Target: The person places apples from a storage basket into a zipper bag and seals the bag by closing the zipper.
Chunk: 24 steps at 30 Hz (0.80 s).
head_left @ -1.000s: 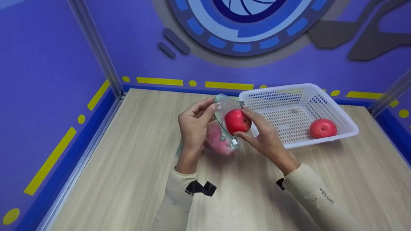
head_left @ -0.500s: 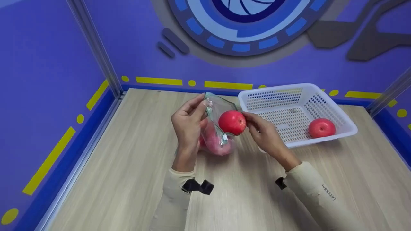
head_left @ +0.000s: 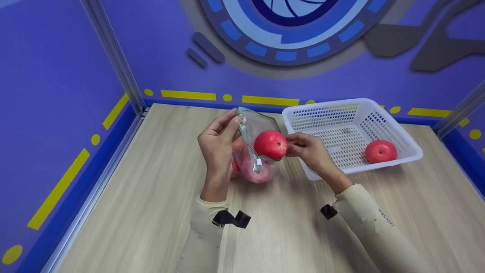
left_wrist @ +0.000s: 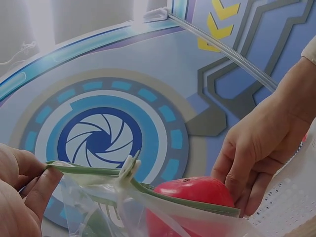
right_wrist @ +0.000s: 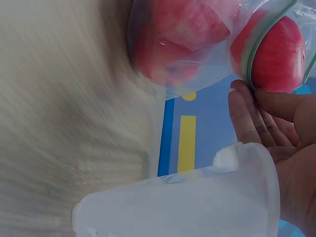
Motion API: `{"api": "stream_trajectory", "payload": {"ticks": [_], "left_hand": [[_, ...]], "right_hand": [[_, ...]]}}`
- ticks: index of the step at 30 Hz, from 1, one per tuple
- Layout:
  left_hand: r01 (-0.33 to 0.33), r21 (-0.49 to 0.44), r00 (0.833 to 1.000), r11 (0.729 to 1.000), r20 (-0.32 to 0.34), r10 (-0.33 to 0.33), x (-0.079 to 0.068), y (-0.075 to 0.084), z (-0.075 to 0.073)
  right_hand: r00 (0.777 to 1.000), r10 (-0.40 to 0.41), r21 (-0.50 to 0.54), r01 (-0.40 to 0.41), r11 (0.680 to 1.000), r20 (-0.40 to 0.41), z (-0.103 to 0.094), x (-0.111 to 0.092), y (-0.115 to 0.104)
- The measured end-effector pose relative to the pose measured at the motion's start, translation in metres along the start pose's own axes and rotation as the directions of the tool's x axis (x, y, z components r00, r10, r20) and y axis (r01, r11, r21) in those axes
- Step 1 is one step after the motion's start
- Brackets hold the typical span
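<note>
A clear zip bag (head_left: pixel 261 119) with a green-edged mouth is spread between both hands. My left hand (head_left: pixel 216 146) pinches its upper left corner between thumb and fingers. On the other side my right hand (head_left: pixel 310 149) pinches the green edge (right_wrist: pixel 253 54), as the right wrist view shows. A red apple (head_left: pixel 269 145) sits in the mouth, partly behind the clear film in the left wrist view. More apples (head_left: pixel 257 172) fill the lower part, some of them hidden by my left hand. A white slider (head_left: pixel 258 162) hangs at the near end of the zip.
A white perforated basket (head_left: pixel 411 151) stands right of the bag, near my right hand, with one red apple (head_left: pixel 380 151) at its right end. The wooden table (head_left: pixel 159 212) meets blue printed panels (head_left: pixel 166 68) at the back and left.
My right hand has let go of the apple and taken the bag's edge. The left hand has moved left with the bag's corner, and the mouth is wider around the apple.
</note>
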<state>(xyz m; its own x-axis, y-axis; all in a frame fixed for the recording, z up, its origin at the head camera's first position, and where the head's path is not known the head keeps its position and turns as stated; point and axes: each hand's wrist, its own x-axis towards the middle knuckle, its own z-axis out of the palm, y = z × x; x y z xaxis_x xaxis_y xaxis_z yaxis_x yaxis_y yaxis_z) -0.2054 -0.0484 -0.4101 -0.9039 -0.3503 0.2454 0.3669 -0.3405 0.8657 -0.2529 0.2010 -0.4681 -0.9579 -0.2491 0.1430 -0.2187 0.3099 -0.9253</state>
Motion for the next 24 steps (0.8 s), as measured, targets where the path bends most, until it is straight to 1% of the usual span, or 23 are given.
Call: {"api": "stream_trajectory", "payload": {"ticks": [3,7,12,14,17,24], "left_hand": [[0.004,-0.012,1.0,1.0,-0.008,-0.004,0.001,0.001,0.0],[-0.002,-0.016,1.0,1.0,-0.024,0.001,0.003,0.001,-0.002],[-0.025,0.004,1.0,1.0,-0.016,0.025,0.004,0.001,-0.003],[-0.029,-0.001,1.0,1.0,-0.008,0.029,0.004,0.002,-0.003],[-0.031,-0.017,1.0,0.999,-0.006,0.03,0.004,0.003,-0.002],[-0.031,-0.053,0.999,0.998,-0.035,0.029,0.004,0.009,-0.003]], "right_hand": [[1.0,0.002,0.033,-0.001,0.999,-0.015,-0.001,-0.001,0.0],[0.998,-0.017,0.031,0.019,0.999,-0.055,-0.006,-0.002,-0.005],[0.99,-0.055,0.07,0.065,0.995,-0.13,-0.018,-0.002,-0.023],[0.984,-0.075,0.094,0.091,0.991,-0.159,-0.023,-0.001,-0.032],[0.976,-0.097,0.101,0.119,0.988,-0.197,-0.028,0.001,-0.043],[0.961,-0.123,0.104,0.153,0.983,-0.248,-0.032,0.009,-0.063]]}}
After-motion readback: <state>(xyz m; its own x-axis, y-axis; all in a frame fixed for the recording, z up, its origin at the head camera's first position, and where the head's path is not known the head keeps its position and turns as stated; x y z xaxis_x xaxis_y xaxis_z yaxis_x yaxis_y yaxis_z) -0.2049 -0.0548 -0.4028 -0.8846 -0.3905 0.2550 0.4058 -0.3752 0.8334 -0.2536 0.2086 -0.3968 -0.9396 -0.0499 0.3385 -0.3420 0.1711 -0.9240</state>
